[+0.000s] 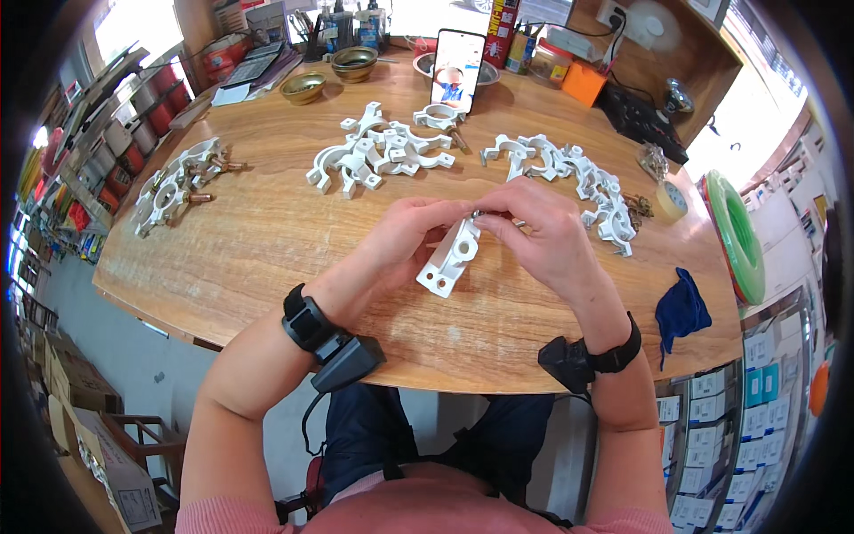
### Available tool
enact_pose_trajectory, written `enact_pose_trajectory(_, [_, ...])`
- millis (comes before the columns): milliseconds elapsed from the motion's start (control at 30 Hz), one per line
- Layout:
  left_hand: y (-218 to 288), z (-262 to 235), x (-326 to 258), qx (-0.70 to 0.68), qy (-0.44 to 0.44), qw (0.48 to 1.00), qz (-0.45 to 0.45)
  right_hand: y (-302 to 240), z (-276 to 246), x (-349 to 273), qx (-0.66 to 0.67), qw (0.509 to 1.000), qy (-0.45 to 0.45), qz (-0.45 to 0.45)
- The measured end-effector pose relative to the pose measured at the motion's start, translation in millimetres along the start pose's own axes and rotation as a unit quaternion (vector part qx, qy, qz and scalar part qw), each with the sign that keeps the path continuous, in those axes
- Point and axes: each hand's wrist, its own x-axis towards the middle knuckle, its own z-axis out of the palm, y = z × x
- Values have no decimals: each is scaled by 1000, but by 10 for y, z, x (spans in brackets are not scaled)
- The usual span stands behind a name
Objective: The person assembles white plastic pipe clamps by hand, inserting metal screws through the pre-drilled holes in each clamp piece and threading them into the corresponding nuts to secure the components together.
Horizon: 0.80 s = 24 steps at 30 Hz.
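Note:
My left hand [411,237] grips a white pipe clamp [455,254] over the middle of the table, its fingers partly hidden behind the part. The clamp slants toward me and shows a round boss with a hole, plus two small holes in its near end. At the clamp's far end, the thumb and fingertips of my right hand [544,233] pinch a small shiny metal fastener [476,214], too small to tell in detail. Beyond my hands lies a pile of white clamp halves [382,149]. More white halves [556,160] spread beyond and right of my right hand.
Clamps with brass-coloured screws [169,198] lie at the left. A phone [457,71] stands upright at the back, near brass bowls [354,62]. Toward the right are a tape roll [672,199], small brass-coloured hardware [638,206] and a dark blue cloth [682,313].

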Motion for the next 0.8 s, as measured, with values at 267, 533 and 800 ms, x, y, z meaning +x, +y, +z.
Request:
enact_pose_trajectory(267, [6,-26,17,14,15,1000,3,37,23,-8,-38,999,7,-35])
enact_pose_trajectory(533, [48,41,-17,34,9,999,5,9,9,-11,-40,998,-24,52])
enact_pose_trajectory(800, [17,47,-17,57,34,998,9,71,25,-24,-69,996,0,-57])
